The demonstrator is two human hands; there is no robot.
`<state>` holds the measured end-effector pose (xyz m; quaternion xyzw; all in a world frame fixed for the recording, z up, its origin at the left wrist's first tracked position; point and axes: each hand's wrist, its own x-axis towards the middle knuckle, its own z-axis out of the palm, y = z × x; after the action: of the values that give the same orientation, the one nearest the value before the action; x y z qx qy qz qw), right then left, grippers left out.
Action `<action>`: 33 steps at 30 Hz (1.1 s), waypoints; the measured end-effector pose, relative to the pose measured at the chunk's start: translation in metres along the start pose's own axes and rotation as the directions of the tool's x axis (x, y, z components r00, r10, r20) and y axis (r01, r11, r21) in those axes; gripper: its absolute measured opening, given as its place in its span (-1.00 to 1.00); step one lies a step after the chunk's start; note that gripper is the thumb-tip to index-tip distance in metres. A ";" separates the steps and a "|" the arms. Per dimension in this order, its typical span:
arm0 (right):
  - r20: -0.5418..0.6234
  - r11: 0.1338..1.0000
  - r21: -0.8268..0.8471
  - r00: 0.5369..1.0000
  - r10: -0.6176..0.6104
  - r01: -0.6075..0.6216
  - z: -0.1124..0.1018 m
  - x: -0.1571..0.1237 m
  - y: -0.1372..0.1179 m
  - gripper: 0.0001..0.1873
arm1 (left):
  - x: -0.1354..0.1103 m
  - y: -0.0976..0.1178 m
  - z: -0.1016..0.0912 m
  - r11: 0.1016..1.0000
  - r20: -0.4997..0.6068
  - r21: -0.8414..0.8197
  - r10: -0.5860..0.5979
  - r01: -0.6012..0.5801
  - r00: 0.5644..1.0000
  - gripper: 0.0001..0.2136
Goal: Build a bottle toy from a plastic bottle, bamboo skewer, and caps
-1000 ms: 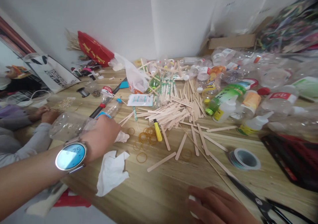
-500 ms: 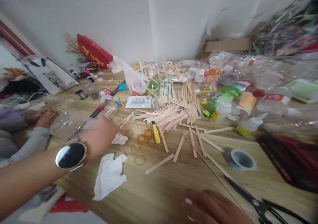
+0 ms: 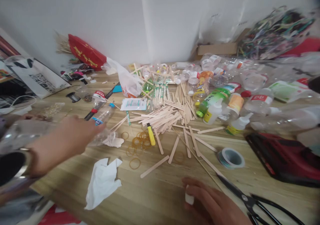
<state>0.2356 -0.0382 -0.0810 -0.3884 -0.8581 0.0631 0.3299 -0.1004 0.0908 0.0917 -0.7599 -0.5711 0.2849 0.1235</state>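
Observation:
My left hand (image 3: 67, 135), wearing a watch, is blurred with its back toward me. Its fingers are mostly hidden; a large clear plastic bottle (image 3: 27, 131) extends leftward from behind it, apparently in its grip. Just past its fingertips lie a clear bottle with a blue label (image 3: 98, 120) and another clear plastic piece (image 3: 98, 138). At the bottom, my right hand (image 3: 212, 201) pinches a small white piece (image 3: 189, 195), perhaps a cap, low over the wooden table (image 3: 155, 198). Black scissors (image 3: 247, 200) lie beside that hand.
Wooden craft sticks (image 3: 162, 116), rubber bands (image 3: 140, 140) and a yellow-handled tool (image 3: 151, 135) lie mid-table. Plastic bottles (image 3: 212, 98) crowd the right. A tape roll (image 3: 230, 157), a red-black case (image 3: 282, 161) and torn tissue (image 3: 103, 181) are nearer. Another person sits at left.
My left hand has moved left, and the large clear bottle has shifted left with it. My right hand still has the white piece, now more visible. The whole view has shifted slightly.

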 end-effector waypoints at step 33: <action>0.009 0.706 -0.661 0.938 0.346 -0.254 0.000 0.013 0.028 -0.77 | 0.021 0.166 0.034 -0.910 0.308 -0.350 0.113 0.223 0.945 -0.52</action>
<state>0.2470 -0.0094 -0.0842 -0.6077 -0.7711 -0.1602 0.1020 0.0166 0.0532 -0.0273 -0.1609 -0.5047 -0.4483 -0.7200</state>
